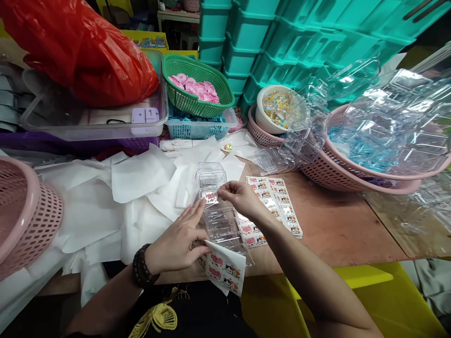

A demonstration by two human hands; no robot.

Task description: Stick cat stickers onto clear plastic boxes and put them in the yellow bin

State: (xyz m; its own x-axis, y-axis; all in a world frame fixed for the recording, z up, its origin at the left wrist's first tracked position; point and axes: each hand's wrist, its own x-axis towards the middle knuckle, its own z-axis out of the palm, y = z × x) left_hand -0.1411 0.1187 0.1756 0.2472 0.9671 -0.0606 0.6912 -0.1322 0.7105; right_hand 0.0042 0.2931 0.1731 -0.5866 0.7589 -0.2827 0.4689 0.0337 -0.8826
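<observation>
1. Head view, the left hand: the left hand [179, 246] has its thumb and forefinger closed on a folded sticker sheet [225, 270], while its other fingertips rest at the left end of a sticker [210, 197].
2. Head view, the right hand: the right hand [241, 199] has its thumb and a fingertip together at the sticker's right end, seemingly pinching that edge.
3. The sticker lies across a clear plastic box [212, 177], which sits between the hands on the surface [327, 211]; more clear packs [223, 227] lie just on the near side of it.
4. The step in hand looks like laying the sticker on the box. Best to anchor the left end lightly, keep the strip level with the box's edge, then smooth it toward the right so no bubble or crease forms.
5. Thin plastic probably flexes, so gentle, even pressure should serve better than a hard push. The sheet is best held well off the packs, lest it snag.
6. Hard to make out: how much of the sticker already adheres, and whether the box is one piece or several nested. The right hand's curled fingers are partly hidden, and its forearm passes over the flat sticker sheets [287, 206]. The pink basket [30, 211] is cut off at the left border.
</observation>
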